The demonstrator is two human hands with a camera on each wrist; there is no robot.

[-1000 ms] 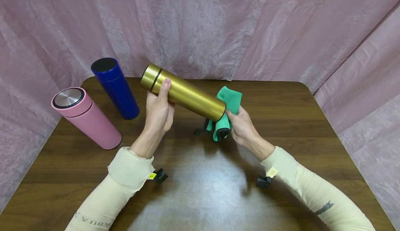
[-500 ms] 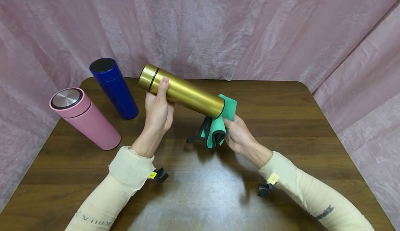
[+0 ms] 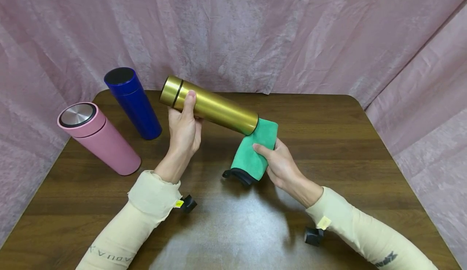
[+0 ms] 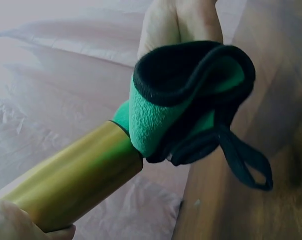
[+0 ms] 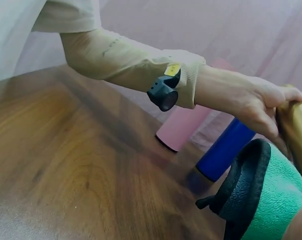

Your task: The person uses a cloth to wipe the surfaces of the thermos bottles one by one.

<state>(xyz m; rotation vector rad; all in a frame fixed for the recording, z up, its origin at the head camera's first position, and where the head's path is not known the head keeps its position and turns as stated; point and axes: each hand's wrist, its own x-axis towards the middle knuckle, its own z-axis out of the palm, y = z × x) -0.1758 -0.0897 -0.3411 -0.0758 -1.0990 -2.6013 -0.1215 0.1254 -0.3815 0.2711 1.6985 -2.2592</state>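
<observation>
My left hand (image 3: 184,134) grips a gold thermos bottle (image 3: 219,110) near its capped end, thumb lying along the top. The bottle is tilted in the air, with its base pointing down and to the right. In my right hand (image 3: 284,164) is a folded green cloth (image 3: 253,156) with black edging, pinched under the thumb. The cloth's upper part lies right at the bottle's base. From the left wrist view, the cloth (image 4: 151,117) shows its open black-trimmed folds and a hanging loop, against the end of the gold bottle (image 4: 85,175).
A pink thermos bottle (image 3: 106,144) with a steel-topped lid stands on the left of the wooden table (image 3: 346,152). Behind it stands a blue thermos bottle (image 3: 136,108) with a dark top. A pink curtain (image 3: 233,35) hangs behind the table.
My right hand has moved slightly down and turned, so the cloth's flat green side now faces up, its loop end lower. The gold bottle has shifted a little to the left.
</observation>
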